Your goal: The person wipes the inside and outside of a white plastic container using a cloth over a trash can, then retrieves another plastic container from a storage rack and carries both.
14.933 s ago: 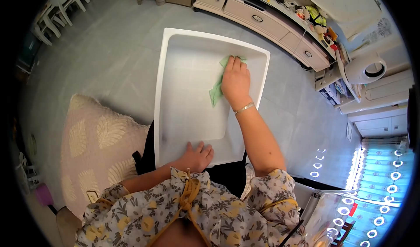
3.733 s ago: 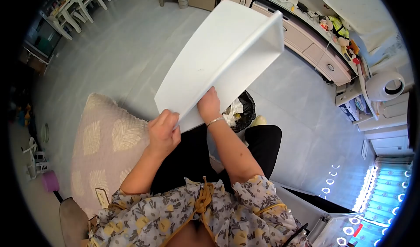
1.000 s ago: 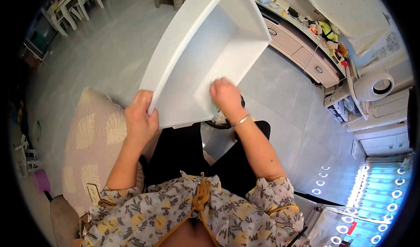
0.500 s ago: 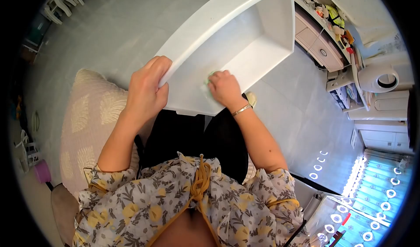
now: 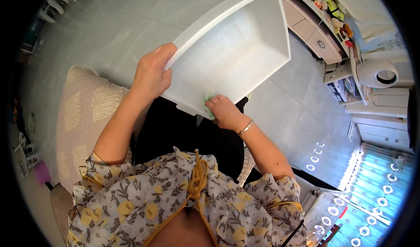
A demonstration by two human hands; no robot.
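Note:
A white plastic drawer is held up tilted over my lap, its hollow inside facing me. My left hand is closed round its left rim, thumb on the inner side. My right hand presses a light green cloth against the drawer's near edge; the fingers are bunched over the cloth and hide part of it. A bracelet circles my right wrist.
A patterned cushion lies to my left. Beyond the drawer, a cabinet with clutter on top stands at the back right. White chairs are at the far left, and blue curtains hang at the right.
My right hand and the cloth have moved from the drawer's inner surface down to its near edge. The drawer has tilted, showing more of its inside, and its far end sits lower in view.

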